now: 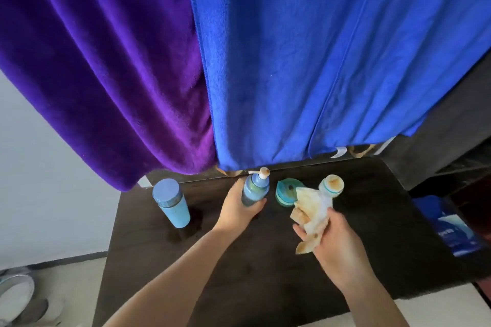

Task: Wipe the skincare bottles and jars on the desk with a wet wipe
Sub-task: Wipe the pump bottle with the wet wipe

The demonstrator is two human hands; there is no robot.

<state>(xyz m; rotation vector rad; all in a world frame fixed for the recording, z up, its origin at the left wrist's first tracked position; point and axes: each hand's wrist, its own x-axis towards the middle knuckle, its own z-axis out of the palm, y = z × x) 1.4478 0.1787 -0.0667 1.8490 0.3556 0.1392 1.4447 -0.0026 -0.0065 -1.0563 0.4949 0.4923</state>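
- while the left hand [240,208] curls its fingers and thumb round the lower body of the pump bottle [255,190], the bottle stands upright near the back edge of the dark desk [265,260], just in front of the hanging blue towel [332,61].
- the right hand [332,239] grips a crumpled wet wipe [309,214], fingers folded round its lower part; the wipe is stained brown and its upper end lies against the white bottle [330,187], though whether it presses on it i cannot tell.
- between the two bottles sits a teal jar [285,192], close beside both; a light blue bottle [171,203] with a broad cap stands well apart to the left, with a dark wet-looking patch at its foot.
- risk, as i judge it: the wipe looks heavily soiled, so further rubbing could smear dirt back onto the bottles rather than lift it.
- the pump head points toward the towel; a squeeze or a knock on it might spill product.
- with the jar crowded between the hands, a wide sweep could knock it over or shove it into a neighbour.
- wet plastic may slip in the grip if lifted carelessly.
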